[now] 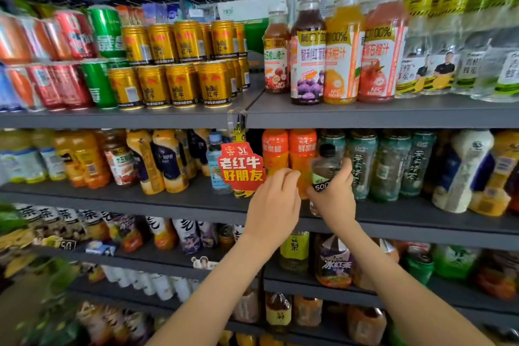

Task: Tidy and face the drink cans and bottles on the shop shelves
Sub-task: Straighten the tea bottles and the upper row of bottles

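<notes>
My right hand (334, 196) grips a dark-capped bottle (325, 168) with clear brownish liquid and a black-and-green label, held upright at the front of the second shelf (168, 199). It stands in front of the orange juice bottles (302, 149) and left of the green tea bottles (362, 163). My left hand (273, 205) reaches in just to its left, fingers curled, close to the lower part of an orange bottle; whether it touches one is hidden. Gold cans (182, 84) are stacked two high on the top shelf.
A red promo tag (241, 167) hangs from the top shelf edge beside my left hand. Juice bottles (339, 45) and clear honey-water bottles (463, 64) fill the upper right. Red and green cans (73, 64) stand at upper left. Lower shelves (323, 286) hold more tea bottles.
</notes>
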Action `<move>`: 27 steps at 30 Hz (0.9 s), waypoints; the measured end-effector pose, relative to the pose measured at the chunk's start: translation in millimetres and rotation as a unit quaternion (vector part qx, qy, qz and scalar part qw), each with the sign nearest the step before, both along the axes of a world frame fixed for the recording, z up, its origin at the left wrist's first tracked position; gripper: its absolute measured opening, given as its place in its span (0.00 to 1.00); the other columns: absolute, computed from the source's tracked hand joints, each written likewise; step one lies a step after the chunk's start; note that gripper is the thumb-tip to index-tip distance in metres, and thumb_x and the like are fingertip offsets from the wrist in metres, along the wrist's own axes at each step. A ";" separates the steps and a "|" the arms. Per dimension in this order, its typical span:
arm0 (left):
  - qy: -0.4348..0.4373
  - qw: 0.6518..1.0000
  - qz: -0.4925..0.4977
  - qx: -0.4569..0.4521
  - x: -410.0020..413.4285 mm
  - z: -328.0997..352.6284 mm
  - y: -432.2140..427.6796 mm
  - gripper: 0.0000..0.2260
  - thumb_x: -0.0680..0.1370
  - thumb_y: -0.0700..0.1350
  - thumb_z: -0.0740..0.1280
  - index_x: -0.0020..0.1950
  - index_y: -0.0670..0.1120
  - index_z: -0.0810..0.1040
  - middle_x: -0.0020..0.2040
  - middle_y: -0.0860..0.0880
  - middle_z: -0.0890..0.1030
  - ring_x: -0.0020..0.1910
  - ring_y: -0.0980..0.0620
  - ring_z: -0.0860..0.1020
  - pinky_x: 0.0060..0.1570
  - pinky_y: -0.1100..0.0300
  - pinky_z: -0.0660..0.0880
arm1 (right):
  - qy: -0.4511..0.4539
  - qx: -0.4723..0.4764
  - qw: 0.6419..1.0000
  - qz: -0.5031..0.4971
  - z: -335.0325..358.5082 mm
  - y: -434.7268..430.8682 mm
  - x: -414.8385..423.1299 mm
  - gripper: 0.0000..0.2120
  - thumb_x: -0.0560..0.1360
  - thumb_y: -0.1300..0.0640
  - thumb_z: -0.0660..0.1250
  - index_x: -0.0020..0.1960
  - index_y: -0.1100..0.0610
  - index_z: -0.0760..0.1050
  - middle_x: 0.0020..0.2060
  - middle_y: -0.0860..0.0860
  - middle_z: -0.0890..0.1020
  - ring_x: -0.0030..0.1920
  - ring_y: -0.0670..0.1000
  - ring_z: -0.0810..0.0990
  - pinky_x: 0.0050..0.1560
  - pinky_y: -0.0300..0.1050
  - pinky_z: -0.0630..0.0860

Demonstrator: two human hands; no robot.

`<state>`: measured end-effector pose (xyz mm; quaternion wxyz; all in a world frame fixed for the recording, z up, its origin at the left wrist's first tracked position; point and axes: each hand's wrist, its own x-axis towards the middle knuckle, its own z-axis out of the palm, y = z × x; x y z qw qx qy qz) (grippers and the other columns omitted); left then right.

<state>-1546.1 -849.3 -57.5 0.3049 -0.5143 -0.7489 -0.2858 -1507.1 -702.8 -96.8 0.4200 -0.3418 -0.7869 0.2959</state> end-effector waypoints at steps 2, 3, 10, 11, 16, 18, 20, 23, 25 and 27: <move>0.028 0.999 -0.036 0.027 3.7 16.2 8.5 0.13 0.78 0.43 0.58 0.57 0.42 0.77 0.54 0.46 0.79 0.50 0.49 0.78 0.43 0.58 0.78 | 0.021 0.039 0.999 0.028 3.2 -2.5 24.9 0.47 0.67 0.47 0.75 0.74 0.56 0.49 0.68 0.57 0.67 0.63 0.59 0.73 0.52 0.56 0.77; 0.048 0.997 -0.053 0.042 5.6 25.8 14.2 0.12 0.78 0.43 0.59 0.56 0.41 0.78 0.52 0.46 0.79 0.49 0.49 0.78 0.43 0.59 0.77 | 0.030 0.052 0.998 0.035 7.3 -4.0 39.7 0.46 0.67 0.47 0.75 0.74 0.54 0.49 0.68 0.54 0.67 0.63 0.57 0.73 0.52 0.54 0.77; 0.128 0.979 -0.110 0.115 24.0 93.5 74.1 0.13 0.78 0.43 0.58 0.55 0.42 0.79 0.45 0.46 0.79 0.42 0.47 0.78 0.37 0.56 0.76 | 0.159 0.157 0.974 0.045 74.4 5.0 144.0 0.44 0.64 0.57 0.79 0.67 0.42 0.53 0.60 0.28 0.67 0.60 0.34 0.73 0.56 0.41 0.77; 0.132 0.977 -0.113 0.121 27.5 102.3 84.4 0.13 0.77 0.44 0.58 0.55 0.42 0.79 0.45 0.46 0.79 0.42 0.47 0.78 0.36 0.56 0.76 | 0.179 0.198 0.963 0.034 87.6 11.5 155.0 0.44 0.64 0.57 0.79 0.68 0.46 0.53 0.61 0.25 0.64 0.60 0.31 0.70 0.56 0.35 0.75; 0.108 0.983 -0.130 0.071 60.6 119.8 128.4 0.07 0.73 0.41 0.69 0.50 0.43 0.79 0.43 0.48 0.78 0.39 0.49 0.78 0.31 0.61 0.74 | 0.201 0.220 0.954 -0.048 149.3 61.5 197.1 0.40 0.66 0.48 0.74 0.68 0.42 0.51 0.64 0.46 0.69 0.60 0.46 0.75 0.55 0.41 0.74; 0.090 0.986 -0.131 0.045 74.7 119.9 144.2 0.08 0.72 0.43 0.71 0.50 0.44 0.78 0.42 0.49 0.78 0.37 0.51 0.78 0.28 0.62 0.72 | 0.194 0.196 0.958 -0.077 162.0 86.1 207.4 0.42 0.66 0.50 0.76 0.69 0.44 0.51 0.62 0.50 0.72 0.56 0.48 0.75 0.50 0.37 0.70; 0.073 0.989 -0.126 0.036 84.1 122.3 160.1 0.09 0.73 0.45 0.70 0.52 0.45 0.77 0.43 0.50 0.77 0.37 0.52 0.78 0.28 0.62 0.71 | 0.200 0.162 0.962 -0.094 171.2 110.3 215.6 0.44 0.67 0.51 0.76 0.72 0.48 0.52 0.56 0.49 0.74 0.50 0.50 0.76 0.45 0.39 0.68; 0.057 0.992 -0.110 0.038 95.7 128.7 183.2 0.13 0.77 0.46 0.66 0.60 0.45 0.75 0.49 0.49 0.77 0.44 0.51 0.78 0.35 0.61 0.74 | 0.204 0.147 0.961 -0.114 180.1 147.2 228.8 0.45 0.67 0.49 0.76 0.74 0.49 0.51 0.58 0.52 0.76 0.54 0.55 0.77 0.45 0.41 0.67; 0.056 0.992 -0.105 0.043 105.9 131.9 197.1 0.16 0.77 0.47 0.65 0.64 0.46 0.73 0.53 0.49 0.78 0.50 0.50 0.78 0.40 0.62 0.75 | 0.190 0.157 0.961 -0.129 184.8 171.3 239.5 0.46 0.67 0.49 0.76 0.74 0.49 0.50 0.65 0.54 0.74 0.60 0.56 0.75 0.50 0.44 0.69; 0.050 0.992 -0.106 0.041 118.4 134.4 212.3 0.20 0.79 0.49 0.62 0.70 0.48 0.67 0.60 0.50 0.75 0.58 0.52 0.75 0.47 0.63 0.74 | 0.175 0.166 0.959 -0.147 188.5 197.2 253.0 0.47 0.69 0.51 0.75 0.76 0.51 0.48 0.69 0.53 0.70 0.64 0.56 0.72 0.52 0.46 0.69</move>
